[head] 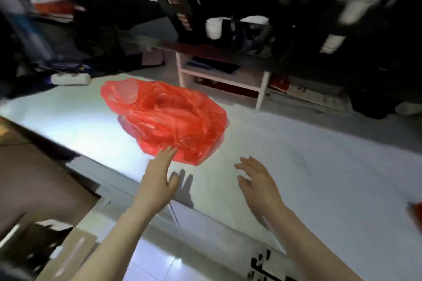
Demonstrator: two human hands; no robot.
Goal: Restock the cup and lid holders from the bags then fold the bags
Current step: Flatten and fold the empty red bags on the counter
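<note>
Both hands are spread and empty over the pale surface (296, 143), left hand (157, 180) fingertips at the crumpled red plastic bag (169, 118), right hand (258, 180) just beside it.

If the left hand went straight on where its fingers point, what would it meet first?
The red bag, most likely: the left hand points at its near edge, fingertips right by it; contact is unclear.

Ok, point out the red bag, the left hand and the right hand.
red bag (169, 118): head view, crumpled middle.
left hand (157, 180): head view, back of hand.
right hand (258, 180): head view, back of hand.
</note>
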